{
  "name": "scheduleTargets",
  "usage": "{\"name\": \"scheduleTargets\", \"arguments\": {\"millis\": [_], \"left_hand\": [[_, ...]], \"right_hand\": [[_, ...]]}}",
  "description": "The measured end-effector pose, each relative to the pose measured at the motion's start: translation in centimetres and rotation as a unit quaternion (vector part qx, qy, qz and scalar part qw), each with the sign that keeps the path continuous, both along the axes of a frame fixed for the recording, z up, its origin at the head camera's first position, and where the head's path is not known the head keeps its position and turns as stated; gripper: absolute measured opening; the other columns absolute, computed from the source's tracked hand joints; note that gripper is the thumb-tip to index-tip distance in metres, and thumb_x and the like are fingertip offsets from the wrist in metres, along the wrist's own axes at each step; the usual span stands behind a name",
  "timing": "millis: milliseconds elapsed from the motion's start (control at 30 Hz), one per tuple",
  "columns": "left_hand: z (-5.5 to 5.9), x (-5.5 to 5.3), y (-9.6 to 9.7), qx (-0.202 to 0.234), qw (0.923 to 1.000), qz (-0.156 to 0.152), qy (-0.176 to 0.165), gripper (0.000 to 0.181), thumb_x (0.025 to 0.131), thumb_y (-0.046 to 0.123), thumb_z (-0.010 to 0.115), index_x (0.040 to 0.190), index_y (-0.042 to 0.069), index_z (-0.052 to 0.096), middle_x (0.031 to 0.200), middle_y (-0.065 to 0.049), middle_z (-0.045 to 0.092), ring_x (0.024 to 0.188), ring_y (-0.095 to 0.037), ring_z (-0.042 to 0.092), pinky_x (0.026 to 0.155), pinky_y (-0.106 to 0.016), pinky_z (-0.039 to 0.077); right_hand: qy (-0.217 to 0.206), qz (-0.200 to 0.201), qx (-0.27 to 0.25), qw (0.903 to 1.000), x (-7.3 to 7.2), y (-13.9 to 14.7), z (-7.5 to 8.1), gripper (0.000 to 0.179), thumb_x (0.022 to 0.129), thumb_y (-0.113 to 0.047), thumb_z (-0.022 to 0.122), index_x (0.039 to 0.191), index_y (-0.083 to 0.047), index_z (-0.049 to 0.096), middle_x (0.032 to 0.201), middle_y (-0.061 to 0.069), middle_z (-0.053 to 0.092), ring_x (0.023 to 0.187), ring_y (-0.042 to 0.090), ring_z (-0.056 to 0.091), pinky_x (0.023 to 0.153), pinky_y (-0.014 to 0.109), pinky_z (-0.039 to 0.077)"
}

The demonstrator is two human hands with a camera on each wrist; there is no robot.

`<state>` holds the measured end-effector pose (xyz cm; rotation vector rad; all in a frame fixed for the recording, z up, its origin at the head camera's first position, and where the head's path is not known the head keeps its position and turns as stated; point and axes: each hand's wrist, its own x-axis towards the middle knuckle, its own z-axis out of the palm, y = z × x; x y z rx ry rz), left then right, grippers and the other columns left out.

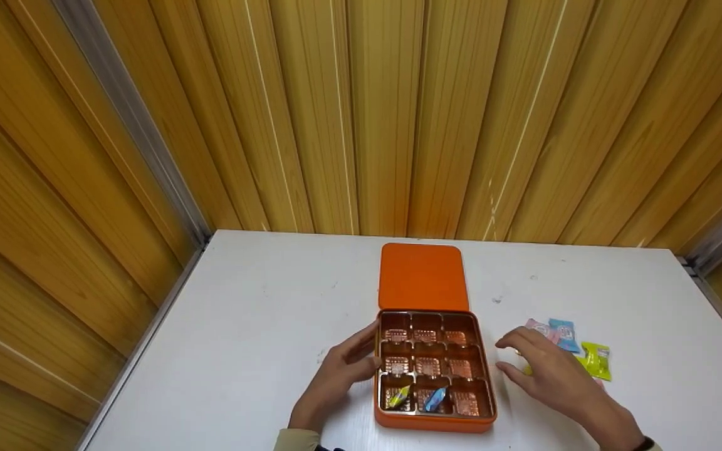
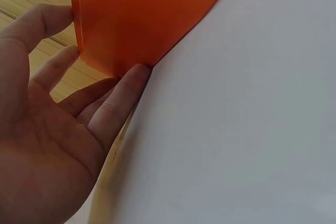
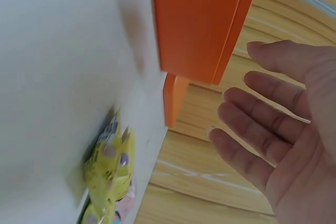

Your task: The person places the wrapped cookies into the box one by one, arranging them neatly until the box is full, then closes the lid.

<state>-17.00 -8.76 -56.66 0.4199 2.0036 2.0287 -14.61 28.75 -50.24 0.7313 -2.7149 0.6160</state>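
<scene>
An orange tin [image 1: 436, 423] lies with its lid folded back, and a brown tray inside divides it into several square compartments. In the front row, a yellow wrapped candy [image 1: 398, 397] stands tilted in the left compartment and a blue wrapped candy [image 1: 435, 399] in the middle one. My left hand [image 1: 340, 369] rests against the tin's left side, thumb at the rim; in the left wrist view its fingertips [image 2: 140, 72] touch the orange wall. To the right of the tin, my right hand [image 1: 546, 369] hovers with parted fingers and nothing between them.
Beside and partly behind my right hand lie loose wrapped candies: a blue one [image 1: 563, 334], a yellow-green one [image 1: 597, 360] and pink ones [image 1: 539, 327]. The tin's lid [image 1: 422, 277] reaches toward the back of the white table [image 1: 261, 326]. Wood-patterned panels [image 1: 386, 125] stand behind.
</scene>
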Motion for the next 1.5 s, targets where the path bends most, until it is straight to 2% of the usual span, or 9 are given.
{"name": "scheduleTargets", "arguments": {"millis": [133,233,567,967,1233,1333,1500], "left_hand": [[0.0,0.0,0.0,0.0,1.0,-0.001,-0.002,0.065,0.103,0.018,0.068,0.164,0.023,0.045,0.16,-0.014,0.049,0.144,-0.034,0.05,0.1,-0.048,0.056],[0.0,-0.1,0.0,-0.001,1.0,-0.002,-0.004,0.065,0.103,0.017,0.067,0.164,0.023,0.045,0.161,-0.014,0.049,0.145,-0.035,0.049,0.099,-0.048,0.056],[0.0,0.0,0.0,0.001,1.0,0.002,-0.001,0.065,0.102,0.017,0.068,0.163,0.023,0.046,0.16,-0.014,0.05,0.144,-0.035,0.05,0.097,-0.047,0.057],[-0.1,0.1,0.0,0.003,1.0,0.004,0.0,0.065,0.102,0.018,0.068,0.163,0.023,0.047,0.159,-0.014,0.051,0.143,-0.034,0.051,0.098,-0.047,0.057],[-0.2,0.0,-0.2,0.018,0.9998,-0.011,-0.006,0.065,0.104,0.019,0.067,0.164,0.021,0.043,0.162,-0.016,0.047,0.146,-0.037,0.047,0.101,-0.049,0.055],[-0.2,0.0,-0.1,0.019,0.9998,-0.01,-0.005,0.066,0.103,0.018,0.067,0.164,0.021,0.043,0.162,-0.016,0.046,0.146,-0.038,0.047,0.101,-0.049,0.055],[-0.1,0.0,0.0,0.018,0.9998,-0.003,-0.005,0.065,0.103,0.017,0.068,0.164,0.021,0.045,0.161,-0.016,0.048,0.144,-0.036,0.049,0.1,-0.048,0.056]], "right_hand": [[-0.048,-0.038,0.002,0.9981,-0.2,0.9,-0.1,0.031,0.088,-0.011,0.088,0.114,-0.013,0.072,0.117,0.0,0.07,0.121,0.034,0.066,0.099,0.054,0.055],[-0.069,-0.06,0.005,0.9958,-0.4,1.6,-0.3,0.029,0.09,-0.011,0.086,0.115,-0.011,0.071,0.12,0.007,0.07,0.129,0.043,0.06,0.103,0.062,0.05],[-0.073,-0.091,0.024,0.9929,-0.8,3.7,-1.5,0.032,0.087,-0.007,0.087,0.113,-0.007,0.069,0.118,0.012,0.068,0.112,0.036,0.066,0.091,0.057,0.057],[-0.097,-0.099,0.047,0.9892,-1.5,4.8,-2.4,0.028,0.087,-0.005,0.086,0.112,-0.004,0.072,0.119,0.017,0.068,0.114,0.044,0.066,0.09,0.061,0.056],[-0.087,-0.094,0.053,0.9904,-1.9,5.0,-2.8,0.032,0.081,-0.001,0.09,0.107,-0.007,0.071,0.113,0.01,0.069,0.107,0.035,0.068,0.085,0.053,0.058],[-0.094,-0.095,0.057,0.9894,-2.1,5.0,-2.8,0.032,0.08,-0.001,0.09,0.106,-0.005,0.072,0.116,0.016,0.069,0.108,0.039,0.068,0.086,0.055,0.058],[-0.087,-0.091,0.063,0.99,-2.3,4.9,-2.9,0.035,0.077,0.003,0.09,0.106,-0.002,0.072,0.114,0.019,0.069,0.109,0.043,0.067,0.088,0.058,0.058]]}}
